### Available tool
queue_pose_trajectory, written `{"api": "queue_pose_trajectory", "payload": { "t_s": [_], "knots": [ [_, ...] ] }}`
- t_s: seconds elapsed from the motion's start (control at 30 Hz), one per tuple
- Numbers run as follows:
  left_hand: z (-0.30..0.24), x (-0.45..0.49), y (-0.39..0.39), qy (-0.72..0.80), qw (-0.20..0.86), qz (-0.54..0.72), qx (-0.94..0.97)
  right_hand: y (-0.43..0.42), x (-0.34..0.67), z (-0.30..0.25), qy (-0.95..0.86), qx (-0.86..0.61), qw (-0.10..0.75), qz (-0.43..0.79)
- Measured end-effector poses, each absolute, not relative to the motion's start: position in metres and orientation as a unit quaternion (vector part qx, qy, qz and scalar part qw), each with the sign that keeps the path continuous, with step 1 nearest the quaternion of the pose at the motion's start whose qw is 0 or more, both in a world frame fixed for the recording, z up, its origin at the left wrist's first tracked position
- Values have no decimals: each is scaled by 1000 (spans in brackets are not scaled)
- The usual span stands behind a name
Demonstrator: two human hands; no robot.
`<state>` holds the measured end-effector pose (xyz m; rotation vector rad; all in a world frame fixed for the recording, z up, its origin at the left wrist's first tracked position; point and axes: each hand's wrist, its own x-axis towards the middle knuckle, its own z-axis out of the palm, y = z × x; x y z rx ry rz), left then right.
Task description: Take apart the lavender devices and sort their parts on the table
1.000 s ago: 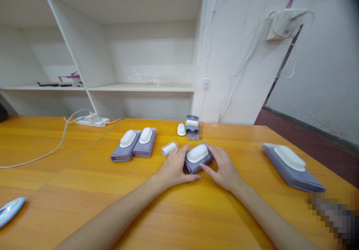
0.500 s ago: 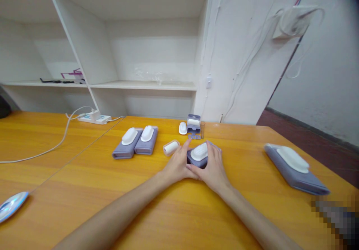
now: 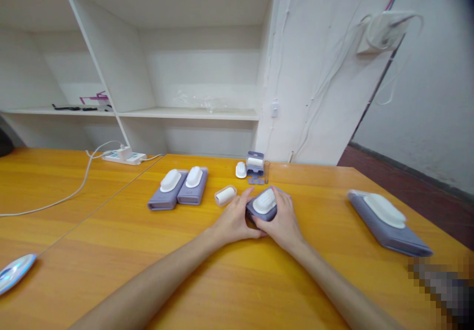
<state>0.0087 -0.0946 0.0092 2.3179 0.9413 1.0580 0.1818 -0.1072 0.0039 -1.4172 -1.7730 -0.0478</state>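
Note:
A purple-grey box with a white oval plastic piece on its top stands before me on the table. My left hand curves round its left side, fingers at the far edge and thumb in front. From the right, my right hand grips the same box, with its fingers beside the white piece and its thumb at the near edge. The box's right side is partly hidden by that hand. Just left of my left hand lies a white roll in a clear cover.
Two similar boxes stand to the left, another box to the right. Behind are an opened purple case, a white ribbed piece and a small coil. A power strip with a cable lies back left.
My left thumb has shifted slightly away from the box's front, and its fingers have loosened a little. The box has turned slightly, with my right hand still on it.

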Motion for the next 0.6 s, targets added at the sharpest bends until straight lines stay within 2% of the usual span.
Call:
{"api": "queue_pose_trajectory", "payload": {
  "t_s": [0.27,0.43,0.6],
  "knots": [
    [13,9,-99,351,202,372,835,-105,188,1,-710,-582,397,-10],
    [15,9,-102,334,205,357,848,-98,189,2,-663,-675,323,-27],
    [16,10,-104,336,196,356,849,-97,188,11,-669,-689,278,-26]
  ]
}}
